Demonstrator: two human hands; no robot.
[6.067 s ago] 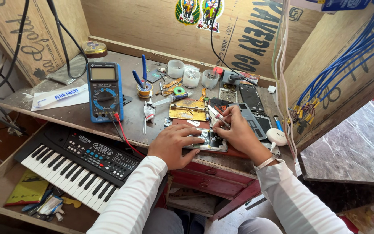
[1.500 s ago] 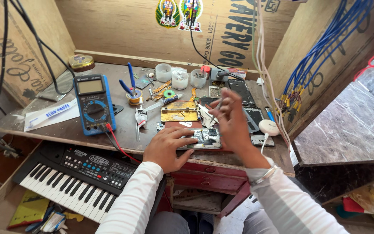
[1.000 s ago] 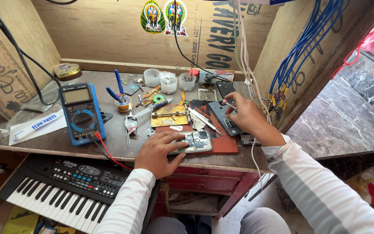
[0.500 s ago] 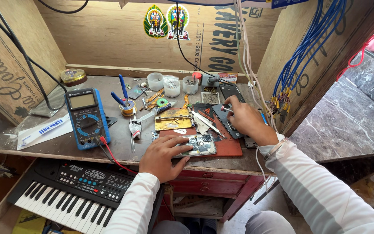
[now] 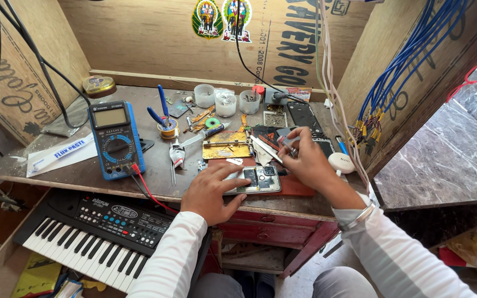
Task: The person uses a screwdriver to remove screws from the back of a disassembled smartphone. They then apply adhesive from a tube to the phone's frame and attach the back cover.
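We are pressing our left hand (image 5: 212, 189) flat on the opened grey phone (image 5: 256, 179) lying at the wooden bench's (image 5: 84, 176) front edge, while our right hand (image 5: 307, 160) is pinching metal tweezers (image 5: 269, 150) just above it.

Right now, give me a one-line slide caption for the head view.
Left hand steadies an opened phone on the cluttered workbench while the right hand holds tweezers beside it.

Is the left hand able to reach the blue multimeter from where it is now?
Probably yes. The left hand rests on the opened phone, and only bare bench and a red lead lie between it and the blue multimeter.
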